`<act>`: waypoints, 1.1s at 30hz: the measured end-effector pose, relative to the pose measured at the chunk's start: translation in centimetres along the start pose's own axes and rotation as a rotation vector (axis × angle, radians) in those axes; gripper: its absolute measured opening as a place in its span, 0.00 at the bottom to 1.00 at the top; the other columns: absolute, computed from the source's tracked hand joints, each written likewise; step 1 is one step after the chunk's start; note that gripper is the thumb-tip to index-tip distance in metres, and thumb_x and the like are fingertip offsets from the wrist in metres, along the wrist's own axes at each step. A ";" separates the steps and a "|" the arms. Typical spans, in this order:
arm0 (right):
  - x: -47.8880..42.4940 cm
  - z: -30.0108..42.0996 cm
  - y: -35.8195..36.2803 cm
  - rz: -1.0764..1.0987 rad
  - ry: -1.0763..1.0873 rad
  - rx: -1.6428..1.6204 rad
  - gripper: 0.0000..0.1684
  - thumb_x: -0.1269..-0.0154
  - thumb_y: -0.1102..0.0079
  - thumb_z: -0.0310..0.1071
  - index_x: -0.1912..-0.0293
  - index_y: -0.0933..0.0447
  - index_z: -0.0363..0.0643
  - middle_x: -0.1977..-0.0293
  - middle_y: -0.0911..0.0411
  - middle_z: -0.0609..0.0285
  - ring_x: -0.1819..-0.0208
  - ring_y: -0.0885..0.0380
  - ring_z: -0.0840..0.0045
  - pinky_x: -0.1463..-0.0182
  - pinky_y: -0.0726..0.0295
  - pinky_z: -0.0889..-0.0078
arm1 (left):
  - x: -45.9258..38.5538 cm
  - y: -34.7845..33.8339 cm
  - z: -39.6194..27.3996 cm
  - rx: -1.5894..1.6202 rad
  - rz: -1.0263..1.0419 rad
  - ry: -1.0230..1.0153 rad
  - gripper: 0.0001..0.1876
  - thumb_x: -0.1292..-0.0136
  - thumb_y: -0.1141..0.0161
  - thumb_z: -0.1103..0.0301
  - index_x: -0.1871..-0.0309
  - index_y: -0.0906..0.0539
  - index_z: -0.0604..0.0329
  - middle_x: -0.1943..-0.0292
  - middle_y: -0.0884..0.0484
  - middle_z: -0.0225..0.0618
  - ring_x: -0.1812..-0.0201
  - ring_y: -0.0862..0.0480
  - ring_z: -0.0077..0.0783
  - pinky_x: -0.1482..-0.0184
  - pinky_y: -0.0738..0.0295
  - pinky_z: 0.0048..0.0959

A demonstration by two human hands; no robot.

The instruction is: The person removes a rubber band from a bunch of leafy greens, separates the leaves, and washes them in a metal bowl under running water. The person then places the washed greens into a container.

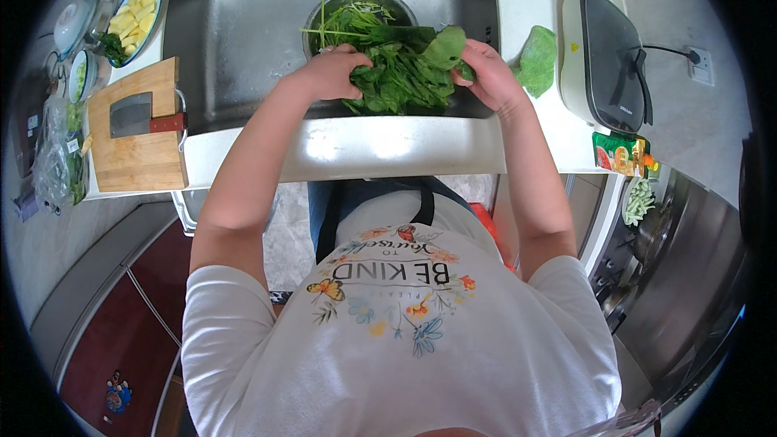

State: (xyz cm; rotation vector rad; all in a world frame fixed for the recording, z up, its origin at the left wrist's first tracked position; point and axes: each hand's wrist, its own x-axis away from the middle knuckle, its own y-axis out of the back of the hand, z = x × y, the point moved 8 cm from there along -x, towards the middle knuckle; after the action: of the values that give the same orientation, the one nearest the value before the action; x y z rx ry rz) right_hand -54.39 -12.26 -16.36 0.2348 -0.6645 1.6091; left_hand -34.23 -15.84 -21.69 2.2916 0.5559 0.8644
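A bunch of leafy greens (pixel 407 76) is held between my hands above the near side of a steel sink (pixel 255 30). My left hand (pixel 332 73) curls its fingers and thumb around the left part of the bunch. On the right, my right hand (pixel 485 76) pinches leaves at the bunch's edge, with part of its fingers hidden behind a broad leaf. Just behind the bunch, a round metal bowl (pixel 397 5) stands in the sink with more greens and thin stems in it. Two stems stick out past the bowl's left rim.
Left of the sink, a cleaver (pixel 132 115) lies on a wooden cutting board (pixel 133 164), near a plate of cut yellow pieces (pixel 130 21) and bagged vegetables (pixel 61 158). Right are a green cloth (pixel 537 60), a plugged-in lidded appliance (pixel 607 60) and a pouch (pixel 620 153).
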 end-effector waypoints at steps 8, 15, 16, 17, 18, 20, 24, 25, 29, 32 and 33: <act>1.5 5.0 -2.0 0.044 0.253 -0.294 0.16 0.28 0.55 0.40 0.50 0.27 0.41 0.56 0.25 0.63 0.56 0.26 0.77 0.54 0.25 0.73 | 2.6 6.3 -8.5 0.361 -0.339 -0.260 0.30 0.43 0.35 0.55 0.38 0.29 0.52 0.38 0.31 0.41 0.36 0.32 0.41 0.36 0.36 0.35; 0.6 8.3 -5.0 -0.011 0.308 -0.909 0.15 0.28 0.61 0.36 0.52 0.29 0.38 0.58 0.26 0.53 0.58 0.26 0.66 0.48 0.26 0.58 | 1.6 5.0 -9.8 0.907 -0.101 -0.253 0.14 0.28 0.52 0.62 0.54 0.22 0.64 0.68 0.23 0.30 0.62 0.23 0.22 0.50 0.28 0.23; 0.9 8.2 -5.0 -0.187 0.232 -0.981 0.12 0.28 0.62 0.35 0.58 0.31 0.39 0.67 0.28 0.57 0.69 0.28 0.73 0.59 0.26 0.67 | 1.8 4.6 -9.4 1.130 -0.123 -0.241 0.14 0.28 0.52 0.62 0.57 0.22 0.64 0.74 0.29 0.26 0.70 0.29 0.19 0.60 0.29 0.19; 0.1 8.0 -4.9 -0.039 0.231 -1.017 0.11 0.28 0.62 0.35 0.61 0.32 0.40 0.70 0.30 0.60 0.73 0.32 0.75 0.64 0.29 0.70 | 2.1 4.7 -8.9 1.120 -0.149 -0.206 0.13 0.28 0.52 0.63 0.58 0.22 0.63 0.74 0.30 0.25 0.71 0.31 0.18 0.63 0.31 0.18; -0.9 6.7 -3.8 0.105 0.229 -1.051 0.11 0.28 0.62 0.35 0.64 0.33 0.41 0.73 0.33 0.62 0.76 0.35 0.78 0.68 0.32 0.73 | 2.7 4.7 -8.6 1.112 -0.169 -0.168 0.13 0.28 0.52 0.63 0.58 0.21 0.62 0.75 0.32 0.24 0.72 0.33 0.18 0.65 0.33 0.17; -1.3 5.3 -4.1 0.010 0.119 -1.072 0.13 0.28 0.61 0.36 0.72 0.40 0.46 0.81 0.43 0.68 0.84 0.49 0.84 0.79 0.46 0.80 | 3.6 4.4 -7.5 1.107 -0.247 -0.094 0.12 0.28 0.51 0.62 0.58 0.21 0.61 0.76 0.33 0.22 0.74 0.37 0.16 0.70 0.39 0.16; -1.9 4.6 -5.4 0.055 0.163 -0.759 0.16 0.28 0.55 0.42 0.72 0.39 0.47 0.81 0.43 0.69 0.84 0.47 0.84 0.81 0.48 0.82 | 5.0 4.7 -5.7 0.818 -0.475 -0.099 0.12 0.29 0.49 0.61 0.60 0.20 0.60 0.76 0.32 0.20 0.74 0.38 0.14 0.69 0.39 0.17; -2.0 4.6 -5.2 -0.049 0.180 -0.642 0.16 0.29 0.54 0.43 0.72 0.38 0.47 0.81 0.42 0.69 0.84 0.46 0.84 0.82 0.48 0.82 | 5.4 5.0 -4.7 0.785 -0.597 -0.076 0.12 0.29 0.49 0.61 0.60 0.20 0.59 0.76 0.32 0.20 0.74 0.38 0.14 0.70 0.39 0.17; -1.6 6.7 -1.3 -0.493 0.316 0.017 0.20 0.35 0.45 0.52 0.67 0.23 0.43 0.82 0.31 0.68 0.83 0.36 0.81 0.81 0.38 0.78 | 9.2 6.5 0.7 1.017 -0.812 0.292 0.11 0.29 0.49 0.60 0.59 0.22 0.58 0.74 0.32 0.23 0.75 0.37 0.15 0.76 0.42 0.19; -3.0 5.3 -4.5 -0.251 0.223 1.203 0.16 0.42 0.39 0.52 0.63 0.16 0.53 0.71 0.19 0.56 0.71 0.20 0.66 0.64 0.22 0.64 | 11.3 5.7 4.6 1.528 -0.879 0.283 0.11 0.29 0.50 0.61 0.56 0.25 0.59 0.74 0.33 0.26 0.76 0.38 0.17 0.78 0.43 0.18; -3.0 3.7 -6.3 -0.089 0.359 1.469 0.14 0.43 0.39 0.50 0.62 0.17 0.55 0.69 0.18 0.58 0.66 0.19 0.64 0.62 0.21 0.62 | 11.3 5.5 4.4 1.684 -0.859 0.231 0.11 0.29 0.50 0.61 0.55 0.26 0.60 0.74 0.34 0.26 0.76 0.38 0.17 0.78 0.44 0.18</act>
State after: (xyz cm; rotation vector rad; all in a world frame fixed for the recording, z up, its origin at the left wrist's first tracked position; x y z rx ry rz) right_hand -48.64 -16.71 -13.18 0.9730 0.8973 1.7081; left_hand -22.36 -15.12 -15.63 2.5286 2.8996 0.0407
